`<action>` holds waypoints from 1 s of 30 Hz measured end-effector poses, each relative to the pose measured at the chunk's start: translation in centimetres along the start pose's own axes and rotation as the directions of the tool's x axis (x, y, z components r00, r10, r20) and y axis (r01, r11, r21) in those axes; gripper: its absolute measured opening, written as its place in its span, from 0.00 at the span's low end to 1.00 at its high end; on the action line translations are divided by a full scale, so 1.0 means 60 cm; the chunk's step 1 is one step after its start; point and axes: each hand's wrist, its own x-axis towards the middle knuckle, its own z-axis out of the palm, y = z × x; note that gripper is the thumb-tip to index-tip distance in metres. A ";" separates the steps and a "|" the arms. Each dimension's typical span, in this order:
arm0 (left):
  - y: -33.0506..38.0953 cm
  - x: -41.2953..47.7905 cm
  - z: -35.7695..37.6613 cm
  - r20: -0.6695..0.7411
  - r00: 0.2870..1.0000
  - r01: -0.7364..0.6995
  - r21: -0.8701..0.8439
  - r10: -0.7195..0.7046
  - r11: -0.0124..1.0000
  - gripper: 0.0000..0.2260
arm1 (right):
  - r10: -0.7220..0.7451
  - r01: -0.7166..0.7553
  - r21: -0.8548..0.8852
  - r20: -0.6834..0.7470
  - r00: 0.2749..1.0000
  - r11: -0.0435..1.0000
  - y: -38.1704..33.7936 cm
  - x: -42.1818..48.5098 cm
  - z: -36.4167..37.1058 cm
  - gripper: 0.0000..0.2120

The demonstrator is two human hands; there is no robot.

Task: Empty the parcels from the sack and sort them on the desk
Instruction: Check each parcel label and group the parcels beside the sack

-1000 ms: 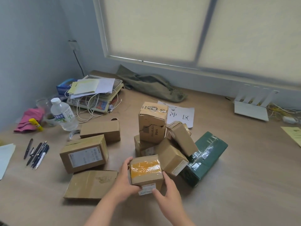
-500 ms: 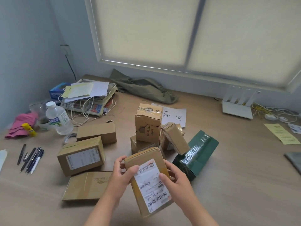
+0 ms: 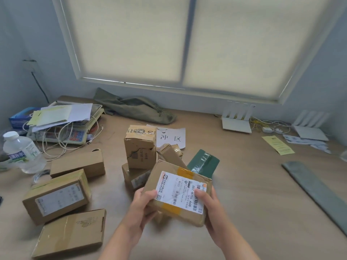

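- Risk of a drop first: held parcel [image 3: 178, 192] tilted, label up, raised clear of the desk [image 3: 253, 194]; likely to slide toward the near edge with any loosening of either grip during label reading.
- Risk of a knock next: leaning heap just behind, with tall box [image 3: 139, 147] perched on a lower one and green parcel [image 3: 203, 162] propped at a slant; liable to topple if clipped by the held parcel's far corner on the way to its spot.
- Risk of a wrong sort too: part of the label print covered by the right thumb, so easy to misread before placing near the boxes at left [image 3: 56, 196].
- Left hand [image 3: 139, 211] clasping the parcel's left end, thumb on top beside the label's edge, other fingers curled underneath and mostly hidden.
- Right hand [image 3: 212, 209] clasping the right end, thumb pressed on the label's barcode corner, other fingers below, out of sight.
- Parcel thus lodged between both palms, spanning thumb to thumb, touching both hands.
- Sack [image 3: 135, 107] slack and flat at the back under the window, well apart from the hands; emptying judged done, sorting under way.
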 end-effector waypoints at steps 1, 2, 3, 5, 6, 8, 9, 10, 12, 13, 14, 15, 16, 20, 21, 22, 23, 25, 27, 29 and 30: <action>0.002 0.001 0.005 0.050 0.999 0.000 0.038 -0.002 0.999 0.39 | -0.005 0.006 -0.021 0.014 1.000 1.000 -0.006 -0.003 -0.013 0.27; 0.005 0.001 0.011 0.097 0.995 -0.002 0.070 -0.005 0.998 0.37 | -0.007 0.008 -0.038 0.027 1.000 0.999 -0.012 -0.007 -0.026 0.28; 0.006 0.003 0.019 0.139 0.990 -0.011 0.100 -0.003 0.995 0.36 | -0.012 0.014 -0.048 0.031 0.999 0.999 -0.018 -0.010 -0.038 0.28; 0.003 0.006 0.043 0.189 0.982 -0.045 0.147 0.016 0.988 0.36 | -0.040 0.040 -0.047 -0.009 0.999 0.998 -0.027 -0.017 -0.059 0.27; 0.000 0.006 0.060 0.195 0.980 -0.064 0.160 0.032 0.985 0.37 | -0.057 0.054 -0.036 -0.062 0.996 0.998 -0.028 -0.019 -0.070 0.26; -0.014 0.009 0.098 0.167 0.985 -0.082 0.179 0.052 0.980 0.41 | -0.078 0.078 -0.010 -0.195 0.978 0.997 -0.029 -0.020 -0.092 0.25; -0.026 0.010 0.119 0.146 0.987 -0.090 0.185 0.063 0.979 0.41 | -0.071 0.072 -0.005 -0.264 0.962 0.997 -0.027 -0.018 -0.105 0.23; -0.038 0.008 0.143 0.126 0.989 -0.097 0.186 0.074 0.978 0.41 | -0.043 0.044 -0.006 -0.321 0.946 0.999 -0.025 -0.018 -0.118 0.22; -0.066 0.005 0.195 0.087 0.993 -0.097 0.174 0.082 0.980 0.42 | 0.014 0.012 0.069 -0.364 0.931 0.998 -0.020 -0.017 -0.149 0.18; -0.082 0.004 0.219 0.068 0.995 -0.083 0.172 0.072 0.982 0.44 | 0.030 0.018 0.130 -0.363 0.931 0.991 -0.020 -0.017 -0.167 0.17; -0.095 0.002 0.243 0.057 0.997 -0.063 0.168 0.054 0.984 0.44 | 0.040 0.030 0.182 -0.369 0.929 0.983 -0.023 -0.019 -0.185 0.17; -0.107 0.002 0.265 0.048 0.998 -0.037 0.161 0.029 0.986 0.43 | 0.040 0.048 0.212 -0.391 0.919 0.976 -0.025 -0.021 -0.208 0.19; -0.117 0.004 0.286 0.040 0.999 -0.008 0.153 0.002 0.988 0.41 | 0.043 0.058 0.223 -0.424 0.905 0.973 -0.028 -0.022 -0.235 0.23; -0.155 0.025 0.371 0.043 0.998 0.035 0.186 -0.044 0.982 0.37 | 0.040 0.057 0.192 -0.469 0.882 0.980 -0.045 -0.032 -0.345 0.36; -0.163 0.030 0.395 0.045 0.999 0.021 0.197 -0.030 0.980 0.37 | 0.028 0.064 0.187 -0.453 0.891 0.980 -0.048 -0.033 -0.370 0.33; -0.171 0.034 0.422 0.051 0.999 0.004 0.217 -0.015 0.976 0.36 | 0.017 0.072 0.190 -0.432 0.902 0.979 -0.052 -0.036 -0.394 0.26; -0.181 0.039 0.450 0.058 0.998 -0.014 0.256 -0.001 0.967 0.34 | 0.006 0.080 0.195 -0.404 0.915 0.978 -0.056 -0.038 -0.417 0.20; -0.205 0.051 0.502 0.081 0.996 -0.062 0.354 0.036 0.933 0.29 | -0.020 0.080 0.162 -0.340 0.940 0.984 -0.064 -0.043 -0.461 0.13; -0.239 0.073 0.548 0.121 0.991 -0.105 0.428 0.059 0.898 0.30 | -0.044 0.058 0.036 -0.303 0.952 0.998 -0.066 -0.039 -0.515 0.14; -0.278 0.092 0.590 0.136 0.989 -0.124 0.492 0.064 0.862 0.29 | -0.050 0.023 -0.098 -0.282 0.958 0.995 -0.061 -0.034 -0.573 0.17; -0.296 0.101 0.602 0.138 0.988 -0.138 0.515 0.077 0.846 0.27 | -0.047 0.005 -0.150 -0.278 0.960 0.989 -0.057 -0.030 -0.593 0.20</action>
